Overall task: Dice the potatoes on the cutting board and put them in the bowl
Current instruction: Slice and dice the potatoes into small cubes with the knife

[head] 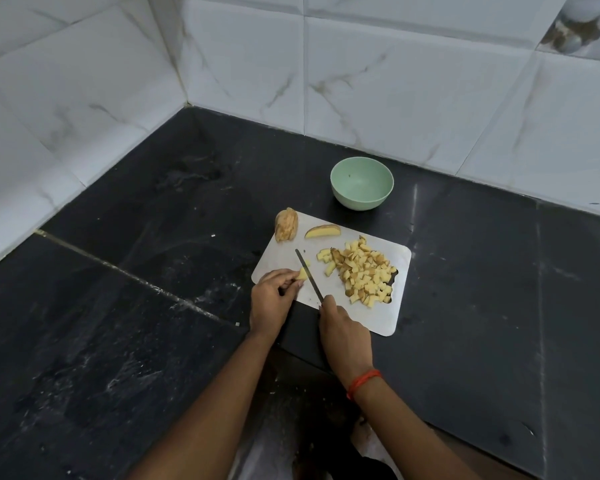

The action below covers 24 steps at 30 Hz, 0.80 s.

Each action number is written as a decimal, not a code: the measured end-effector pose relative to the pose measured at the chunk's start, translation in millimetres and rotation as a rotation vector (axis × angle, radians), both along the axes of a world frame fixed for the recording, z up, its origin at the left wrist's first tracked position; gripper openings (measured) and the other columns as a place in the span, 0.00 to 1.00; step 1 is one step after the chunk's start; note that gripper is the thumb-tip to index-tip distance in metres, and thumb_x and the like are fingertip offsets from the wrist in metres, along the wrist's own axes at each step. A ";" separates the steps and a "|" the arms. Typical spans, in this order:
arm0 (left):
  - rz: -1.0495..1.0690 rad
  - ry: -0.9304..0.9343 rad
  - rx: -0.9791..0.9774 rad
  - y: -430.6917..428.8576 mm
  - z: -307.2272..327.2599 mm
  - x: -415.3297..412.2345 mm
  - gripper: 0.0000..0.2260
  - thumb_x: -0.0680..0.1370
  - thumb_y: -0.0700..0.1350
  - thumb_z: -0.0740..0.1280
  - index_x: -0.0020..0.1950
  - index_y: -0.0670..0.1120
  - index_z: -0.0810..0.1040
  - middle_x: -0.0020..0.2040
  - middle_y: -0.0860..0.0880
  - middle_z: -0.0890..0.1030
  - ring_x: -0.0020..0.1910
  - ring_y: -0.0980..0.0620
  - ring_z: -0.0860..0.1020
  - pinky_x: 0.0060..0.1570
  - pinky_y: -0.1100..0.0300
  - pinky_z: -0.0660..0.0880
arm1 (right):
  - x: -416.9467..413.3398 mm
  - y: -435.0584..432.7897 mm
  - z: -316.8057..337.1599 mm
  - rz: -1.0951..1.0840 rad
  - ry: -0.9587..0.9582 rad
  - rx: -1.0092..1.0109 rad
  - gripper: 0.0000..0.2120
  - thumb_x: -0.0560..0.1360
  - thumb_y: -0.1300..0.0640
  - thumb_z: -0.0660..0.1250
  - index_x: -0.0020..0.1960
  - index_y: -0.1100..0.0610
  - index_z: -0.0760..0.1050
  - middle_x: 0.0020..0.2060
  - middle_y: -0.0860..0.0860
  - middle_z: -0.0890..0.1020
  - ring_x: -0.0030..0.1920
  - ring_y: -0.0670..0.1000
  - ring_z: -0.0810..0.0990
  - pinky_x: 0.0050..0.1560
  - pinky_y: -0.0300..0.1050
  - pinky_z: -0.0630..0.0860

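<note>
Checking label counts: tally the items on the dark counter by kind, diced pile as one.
Pale green round bowl: 1
White rectangular cutting board: 1
Thin straight-bladed knife: 1
Undiced potato pieces: 3 (skin-on chunk, yellow wedge, held piece)
Pile of diced potato cubes: 1
Total: 7

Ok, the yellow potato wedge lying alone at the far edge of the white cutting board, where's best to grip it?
Pinch the yellow potato wedge across its long sides near the thick middle, coming from above. It lies flat on the white cutting board, tapers to thin tips, and sits clear of the diced pile.
</note>
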<state>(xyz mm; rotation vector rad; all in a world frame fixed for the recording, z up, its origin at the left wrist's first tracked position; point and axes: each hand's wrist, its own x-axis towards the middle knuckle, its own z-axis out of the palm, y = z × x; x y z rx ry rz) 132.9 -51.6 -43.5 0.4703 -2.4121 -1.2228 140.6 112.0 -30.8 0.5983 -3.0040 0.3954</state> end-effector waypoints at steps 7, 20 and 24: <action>0.009 0.002 -0.016 0.2 0.6 -0.8 0.11 0.74 0.44 0.77 0.56 0.45 0.86 0.51 0.53 0.84 0.48 0.59 0.81 0.52 0.66 0.79 | -0.3 0.5 5.5 0.010 -0.013 -0.011 0.19 0.72 0.58 0.75 0.45 0.53 0.63 0.27 0.48 0.73 0.19 0.53 0.72 0.20 0.37 0.54; -0.022 0.010 -0.019 -1.8 -0.8 -1.1 0.11 0.75 0.42 0.77 0.56 0.45 0.86 0.51 0.53 0.84 0.48 0.58 0.81 0.52 0.63 0.80 | 19.0 23.3 9.8 0.060 -0.126 0.085 0.11 0.80 0.55 0.62 0.59 0.52 0.62 0.38 0.50 0.79 0.30 0.57 0.79 0.26 0.45 0.62; 0.009 0.015 0.037 -1.3 -0.1 1.4 0.12 0.73 0.42 0.78 0.56 0.45 0.86 0.52 0.54 0.83 0.47 0.61 0.81 0.52 0.69 0.78 | 26.3 20.1 8.6 -0.120 -0.107 0.039 0.19 0.69 0.62 0.75 0.48 0.54 0.66 0.27 0.49 0.73 0.18 0.54 0.70 0.21 0.38 0.52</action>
